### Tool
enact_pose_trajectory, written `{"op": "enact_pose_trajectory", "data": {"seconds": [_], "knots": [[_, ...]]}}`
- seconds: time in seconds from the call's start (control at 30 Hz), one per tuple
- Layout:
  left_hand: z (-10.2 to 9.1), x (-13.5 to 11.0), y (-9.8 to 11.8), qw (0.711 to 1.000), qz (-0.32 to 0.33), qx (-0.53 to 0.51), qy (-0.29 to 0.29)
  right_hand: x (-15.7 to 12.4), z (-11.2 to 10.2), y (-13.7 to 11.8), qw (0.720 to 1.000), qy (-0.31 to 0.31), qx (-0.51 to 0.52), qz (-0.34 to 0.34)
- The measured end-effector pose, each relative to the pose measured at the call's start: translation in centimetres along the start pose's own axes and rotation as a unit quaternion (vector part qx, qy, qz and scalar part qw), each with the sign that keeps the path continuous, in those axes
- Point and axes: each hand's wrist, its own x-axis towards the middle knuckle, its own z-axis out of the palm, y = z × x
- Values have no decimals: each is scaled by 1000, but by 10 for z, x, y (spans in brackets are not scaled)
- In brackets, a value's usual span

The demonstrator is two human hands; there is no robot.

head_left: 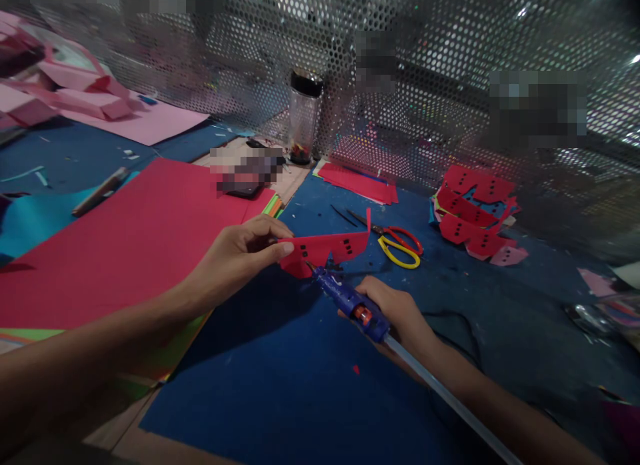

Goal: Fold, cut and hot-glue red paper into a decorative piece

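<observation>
Between the thumb and fingers of my left hand is the left end of a red paper cutout, shaped like glasses with small black squares and a folded strip at its right end. My right hand grips a blue hot glue gun, a long clear glue stick trailing from its back. The gun's nozzle points at the lower left part of the cutout; whether it touches the paper I cannot tell. Scissors with red and yellow handles lie just beyond the cutout.
Red sheets cover the left of the blue tabletop. Similar finished-looking cutouts are piled at right, near the perforated metal panel. A clear jar, red strips, a phone and pink paper boxes stand or lie farther back.
</observation>
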Motion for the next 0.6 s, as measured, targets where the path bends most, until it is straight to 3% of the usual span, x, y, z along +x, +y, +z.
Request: {"op": "enact_pose_trajectory", "data": {"seconds": [0.6], "knots": [[1, 0, 2, 1000, -12, -9, 2, 0, 1, 0, 1000, 6, -19, 9]]}}
